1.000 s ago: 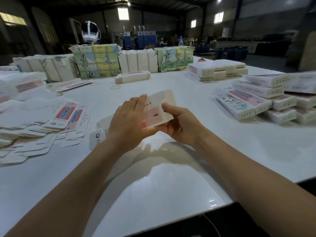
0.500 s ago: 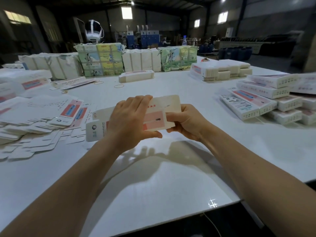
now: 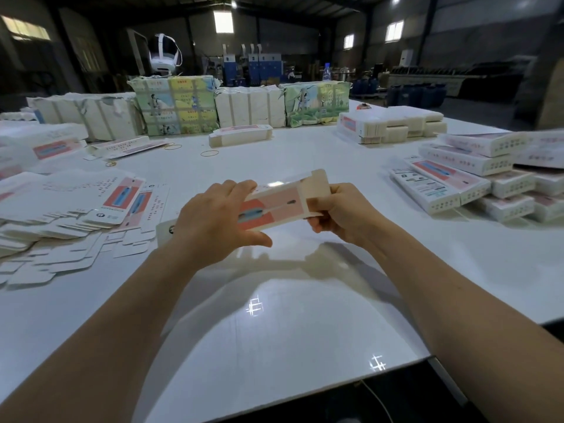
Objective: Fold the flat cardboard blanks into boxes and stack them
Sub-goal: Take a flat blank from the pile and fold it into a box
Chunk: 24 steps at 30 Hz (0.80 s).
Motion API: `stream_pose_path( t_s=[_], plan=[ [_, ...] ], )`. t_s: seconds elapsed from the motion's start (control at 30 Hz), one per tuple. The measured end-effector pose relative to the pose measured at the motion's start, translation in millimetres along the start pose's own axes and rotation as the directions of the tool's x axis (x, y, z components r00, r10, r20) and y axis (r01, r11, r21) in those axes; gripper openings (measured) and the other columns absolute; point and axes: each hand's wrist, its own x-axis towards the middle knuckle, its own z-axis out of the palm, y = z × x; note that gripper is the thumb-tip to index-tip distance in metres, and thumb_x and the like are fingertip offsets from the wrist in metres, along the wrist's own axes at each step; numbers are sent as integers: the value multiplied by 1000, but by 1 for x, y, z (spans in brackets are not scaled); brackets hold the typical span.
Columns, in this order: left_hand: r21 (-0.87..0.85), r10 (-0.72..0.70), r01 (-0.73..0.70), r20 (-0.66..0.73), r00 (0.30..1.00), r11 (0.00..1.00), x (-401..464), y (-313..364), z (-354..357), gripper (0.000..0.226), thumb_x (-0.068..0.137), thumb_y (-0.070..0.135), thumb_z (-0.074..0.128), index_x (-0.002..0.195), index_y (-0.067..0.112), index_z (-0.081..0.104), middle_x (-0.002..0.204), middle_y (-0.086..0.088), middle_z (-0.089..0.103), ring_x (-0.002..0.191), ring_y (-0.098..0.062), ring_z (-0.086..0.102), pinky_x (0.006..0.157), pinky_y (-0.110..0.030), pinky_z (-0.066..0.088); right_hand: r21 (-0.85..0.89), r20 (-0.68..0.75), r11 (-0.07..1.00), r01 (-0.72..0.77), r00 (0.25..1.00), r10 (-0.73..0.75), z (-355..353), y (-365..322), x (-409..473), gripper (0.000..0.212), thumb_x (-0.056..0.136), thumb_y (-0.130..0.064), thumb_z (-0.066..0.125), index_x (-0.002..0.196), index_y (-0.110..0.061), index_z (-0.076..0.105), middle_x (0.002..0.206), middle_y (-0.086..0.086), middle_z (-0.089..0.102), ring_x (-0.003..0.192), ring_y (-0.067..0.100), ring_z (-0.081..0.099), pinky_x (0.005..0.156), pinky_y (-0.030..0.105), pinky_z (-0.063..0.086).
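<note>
Both hands hold one pink-and-white cardboard box blank point(image 3: 276, 206) above the middle of the white table point(image 3: 274, 315). My left hand point(image 3: 213, 218) grips its left half, fingers over the top and thumb underneath. My right hand point(image 3: 338, 209) pinches its right end, where a plain end flap stands up. A spread heap of flat blanks point(image 3: 76, 209) lies at the left. Folded boxes point(image 3: 464, 181) are stacked at the right.
Wrapped bundles of printed card point(image 3: 174, 105) line the far side of the table. A single folded box point(image 3: 241, 135) and another stack of boxes point(image 3: 393, 123) lie beyond the hands. Rubber bands point(image 3: 209, 153) are scattered near them. The table's front edge runs lower right.
The blank has been turned from tilted to nearly level, printed face up, and opened out lengthwise. Both hands stayed on it, the right hand shifting to its right end.
</note>
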Motion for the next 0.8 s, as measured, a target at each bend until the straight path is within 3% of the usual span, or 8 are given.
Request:
stream_pose_path(
  t_s=[0.1, 0.2, 0.27, 0.33, 0.47, 0.63, 0.73, 0.8],
  plan=[
    [-219, -132, 118, -53, 990, 969, 0, -4, -3, 82, 54, 74, 53, 120, 25, 49, 98, 8, 55, 83, -18, 55, 72, -38, 53, 210, -150, 970, 122, 985, -91, 4, -3, 0, 9, 94, -6, 52, 93, -6, 61, 60, 7, 65, 46, 17, 56, 46, 26, 49],
    [-273, -265, 240, -59, 962, 932, 2, -8, -2, 80, 52, 75, 51, 116, 27, 48, 94, 13, 49, 78, -16, 55, 66, -31, 48, -70, -469, 912, 404, 793, -388, 10, 0, -6, 15, 94, -8, 50, 95, -15, 63, 71, 3, 65, 53, 16, 58, 51, 27, 50],
    [-291, -295, 271, -43, 954, 918, 2, -9, -1, 80, 52, 76, 51, 116, 28, 47, 94, 13, 48, 78, -15, 55, 63, -28, 46, -344, -390, 808, 478, 710, -586, 19, 5, -12, 20, 92, -4, 53, 103, -10, 68, 83, 1, 63, 64, 19, 61, 59, 33, 51],
    [-299, -289, 267, -32, 957, 916, 2, -6, 0, 81, 52, 77, 51, 117, 28, 47, 95, 14, 48, 78, -14, 55, 61, -27, 45, -479, -247, 714, 511, 702, -668, 27, 11, -14, 26, 92, 0, 54, 114, -4, 66, 86, -4, 57, 73, 25, 61, 64, 37, 52],
    [-271, -268, 249, -34, 963, 930, 4, 3, 2, 82, 51, 77, 49, 116, 29, 48, 94, 14, 48, 76, -14, 56, 59, -26, 47, -465, -223, 755, 463, 764, -606, 34, 13, -14, 32, 94, -3, 52, 125, -7, 60, 82, -10, 51, 74, 21, 57, 64, 28, 50],
    [-226, -224, 218, 0, 975, 949, 3, 5, 3, 83, 52, 76, 50, 120, 28, 47, 96, 12, 49, 80, -16, 58, 70, -34, 55, -431, -221, 789, 438, 796, -563, 35, 11, -17, 21, 91, -9, 57, 105, -14, 72, 78, -6, 48, 69, 2, 49, 64, 8, 38],
    [-282, -192, 199, 50, 980, 939, 2, -2, 1, 81, 52, 72, 55, 121, 29, 47, 99, 11, 52, 82, -16, 57, 71, -31, 54, -626, -177, 614, 481, 679, -712, 33, 10, -20, 13, 83, -13, 63, 90, -9, 73, 106, -1, 49, 101, 12, 45, 89, 11, 34],
    [-303, -144, 166, 94, 985, 938, 0, -5, -1, 77, 58, 66, 64, 123, 30, 46, 105, 9, 54, 84, -15, 57, 72, -29, 53, -702, -55, 493, 514, 651, -757, 31, 8, -21, 12, 75, -13, 60, 80, -5, 68, 132, 10, 48, 126, 25, 35, 110, 32, 26]
  ],
)
